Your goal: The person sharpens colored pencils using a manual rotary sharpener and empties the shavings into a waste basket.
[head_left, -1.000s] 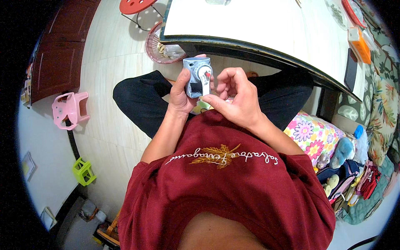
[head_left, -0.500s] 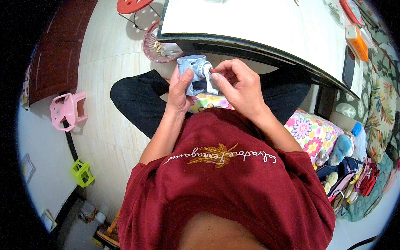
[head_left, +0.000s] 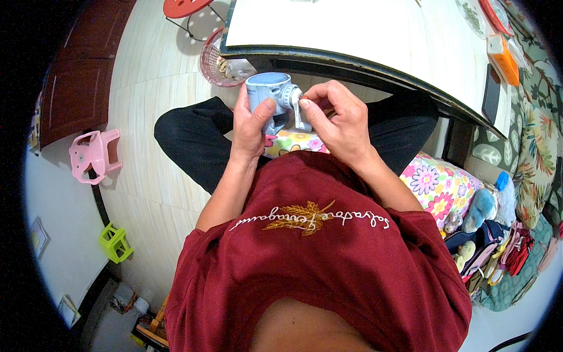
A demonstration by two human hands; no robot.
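My left hand point(head_left: 251, 126) is wrapped round the left side of a blue-grey plastic hand-crank device point(head_left: 267, 89), its thumb on the near face. The device has a wide round top, a ribbed collar on its right side and a leg-like base below. From the collar, a pale crank arm point(head_left: 298, 114) hangs down. Closed in a pinch, my right hand point(head_left: 340, 117) holds a small red piece point(head_left: 303, 98) against the collar end, mostly covered by thumb and fingers. Whether the red piece is a knob or a screw cannot be made out.
Ahead stands a white-topped table point(head_left: 352, 29) with a dark edge. A pink mesh basket point(head_left: 211, 64) sits by its left corner, under a red stool point(head_left: 182, 7). Pink point(head_left: 97, 155) and green point(head_left: 116, 242) small stools are at left; a flowered cushion point(head_left: 431, 182) lies at right.
The device has risen slightly and tipped, showing more of its round top. My right hand keeps its pinch at the red piece, with the fingers shifted a little.
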